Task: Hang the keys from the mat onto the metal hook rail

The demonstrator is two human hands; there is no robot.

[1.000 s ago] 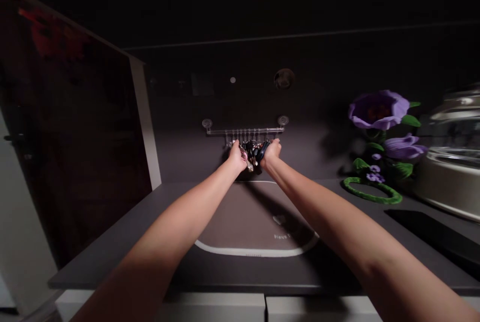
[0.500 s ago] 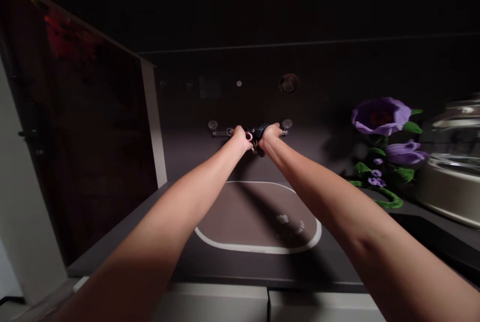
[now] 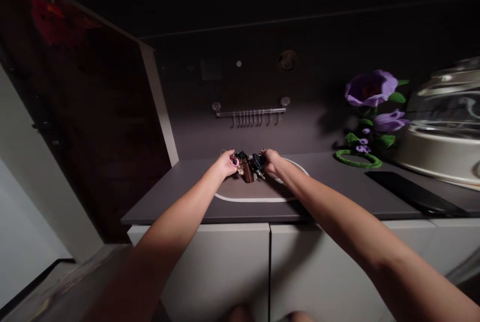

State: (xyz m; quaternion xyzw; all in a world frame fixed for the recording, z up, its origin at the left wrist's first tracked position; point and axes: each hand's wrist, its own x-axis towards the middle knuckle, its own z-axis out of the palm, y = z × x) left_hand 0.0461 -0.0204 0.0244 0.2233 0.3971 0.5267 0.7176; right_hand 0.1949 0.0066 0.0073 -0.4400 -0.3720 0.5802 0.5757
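A bunch of keys and small dark and brown pieces (image 3: 247, 169) hangs between my two hands, over the brown oval mat (image 3: 232, 191) with a white rim. My left hand (image 3: 225, 163) is closed on a pink ring at the bunch's left side. On the right side, my right hand (image 3: 271, 161) has its fingers round a dark part of the bunch. Behind and above them, a clear rail with several hooks (image 3: 252, 112) is fixed to the dark wall by two round cups. Nothing hangs from its hooks.
Purple felt flowers (image 3: 371, 89) with a green ring base stand on the right of the dark counter (image 3: 157, 199). Beside them are a flat black object (image 3: 412, 194) and a large cream appliance with a clear dome (image 3: 442, 147). White cabinet doors (image 3: 225, 262) are below.
Both hands have come down and away from the wall rail, with the bunch of keys between them. The rail's hooks now show, and the view has shifted to take in more floor.
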